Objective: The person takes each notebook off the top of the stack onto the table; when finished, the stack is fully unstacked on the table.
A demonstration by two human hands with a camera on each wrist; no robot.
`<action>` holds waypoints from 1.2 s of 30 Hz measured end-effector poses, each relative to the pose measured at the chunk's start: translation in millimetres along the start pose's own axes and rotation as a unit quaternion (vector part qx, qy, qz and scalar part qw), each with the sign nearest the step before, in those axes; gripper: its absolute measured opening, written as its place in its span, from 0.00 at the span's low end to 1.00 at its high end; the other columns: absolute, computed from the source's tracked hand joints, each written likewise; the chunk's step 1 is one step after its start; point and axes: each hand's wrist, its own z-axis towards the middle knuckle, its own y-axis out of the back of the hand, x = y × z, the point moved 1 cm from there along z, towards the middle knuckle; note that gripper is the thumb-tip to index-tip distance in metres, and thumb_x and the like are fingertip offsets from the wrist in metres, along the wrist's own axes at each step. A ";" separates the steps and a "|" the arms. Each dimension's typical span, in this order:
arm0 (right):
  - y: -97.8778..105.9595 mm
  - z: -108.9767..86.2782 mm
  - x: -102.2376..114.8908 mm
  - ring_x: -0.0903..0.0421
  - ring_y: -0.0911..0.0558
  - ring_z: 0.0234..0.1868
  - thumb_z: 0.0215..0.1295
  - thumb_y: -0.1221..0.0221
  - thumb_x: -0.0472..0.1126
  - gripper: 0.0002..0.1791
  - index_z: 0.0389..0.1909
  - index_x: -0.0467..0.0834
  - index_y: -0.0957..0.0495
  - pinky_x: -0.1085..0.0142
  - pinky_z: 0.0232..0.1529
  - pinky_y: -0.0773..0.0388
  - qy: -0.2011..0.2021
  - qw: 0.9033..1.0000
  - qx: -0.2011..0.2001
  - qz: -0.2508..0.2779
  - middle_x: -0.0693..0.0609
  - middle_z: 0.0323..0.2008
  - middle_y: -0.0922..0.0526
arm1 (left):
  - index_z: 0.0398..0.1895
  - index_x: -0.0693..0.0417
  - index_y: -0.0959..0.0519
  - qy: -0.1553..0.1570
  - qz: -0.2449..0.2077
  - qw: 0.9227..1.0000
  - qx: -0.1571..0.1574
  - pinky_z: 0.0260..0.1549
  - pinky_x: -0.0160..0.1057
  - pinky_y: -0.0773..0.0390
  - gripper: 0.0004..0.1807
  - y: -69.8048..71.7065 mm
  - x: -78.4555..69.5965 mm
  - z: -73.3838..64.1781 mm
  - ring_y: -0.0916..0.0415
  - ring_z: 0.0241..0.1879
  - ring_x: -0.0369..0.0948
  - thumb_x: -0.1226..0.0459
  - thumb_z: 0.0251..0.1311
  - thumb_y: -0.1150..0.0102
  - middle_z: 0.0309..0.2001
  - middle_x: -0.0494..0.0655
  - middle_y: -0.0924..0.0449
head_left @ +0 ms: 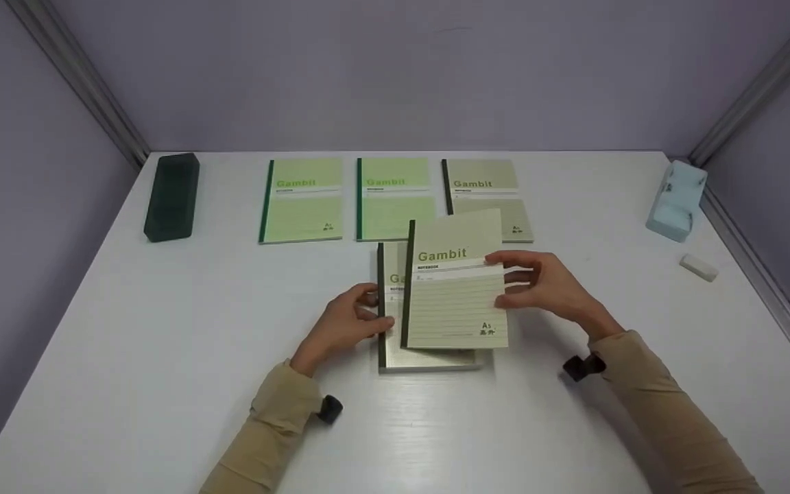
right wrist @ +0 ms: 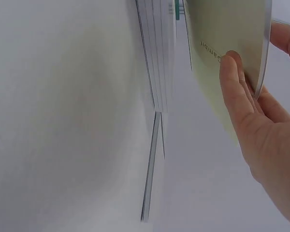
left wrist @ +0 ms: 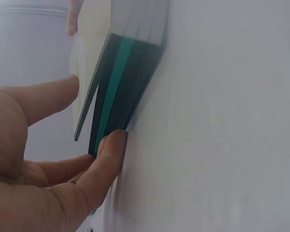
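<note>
My right hand (head_left: pixel 549 285) holds a beige Gambit notebook (head_left: pixel 460 302) by its right edge, with fingertips on the cover and others behind it. That notebook is tilted up over a stack of notebooks (head_left: pixel 429 360) and overlaps most of it in the head view. At the stack's spine side, my left hand (head_left: pixel 347 319) has its thumb over the top edge and its fingers against the spines. Seen from the left wrist, the stack (left wrist: pixel 117 89) has dark spines with one green spine among them, and the raised notebook's spine slants away from it.
Along the back of the white table lie two green notebooks (head_left: pixel 302 206) (head_left: pixel 395 213) and another beige notebook (head_left: pixel 487 180), partly covered by the raised one. A dark green case (head_left: pixel 172 197) sits at the back left. Far right are a light blue case (head_left: pixel 676 199) and a white eraser (head_left: pixel 699 267).
</note>
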 end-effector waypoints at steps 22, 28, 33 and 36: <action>75.2 -20.8 3.3 0.57 0.19 0.52 0.53 0.31 0.30 0.34 0.63 0.38 0.29 0.65 0.46 0.21 0.001 0.996 -0.088 -0.032 0.48 0.56 0.24 | 0.65 0.59 0.33 -0.011 0.009 1.000 -0.008 0.39 0.40 0.21 0.34 1.3 2.0 -0.2 0.22 0.43 0.45 0.62 0.56 0.33 0.51 0.55 0.25; 99.6 -25.0 3.0 0.60 0.19 0.51 0.54 0.32 0.31 0.34 0.63 0.38 0.30 0.67 0.45 0.21 -0.013 0.992 -0.114 -0.052 0.48 0.55 0.25 | 0.65 0.59 0.33 -0.007 0.008 1.000 -0.008 0.38 0.39 0.22 0.33 0.5 1.9 1.2 0.22 0.43 0.44 0.62 0.57 0.33 0.51 0.54 0.25; 120.4 -29.0 0.7 0.61 0.19 0.51 0.55 0.32 0.31 0.34 0.64 0.39 0.31 0.68 0.44 0.21 -0.037 0.989 -0.131 -0.054 0.50 0.55 0.25 | 0.65 0.58 0.32 -0.008 0.013 1.000 -0.011 0.37 0.39 0.23 0.33 -0.4 2.6 2.5 0.22 0.43 0.44 0.62 0.56 0.33 0.50 0.54 0.25; 132.9 -32.5 -1.6 0.63 0.20 0.51 0.56 0.32 0.33 0.34 0.65 0.41 0.32 0.68 0.45 0.22 -0.059 0.986 -0.142 -0.063 0.51 0.56 0.27 | 0.65 0.57 0.32 -0.006 0.018 1.000 -0.011 0.36 0.39 0.24 0.32 -0.8 2.9 2.8 0.23 0.43 0.44 0.61 0.57 0.33 0.50 0.53 0.25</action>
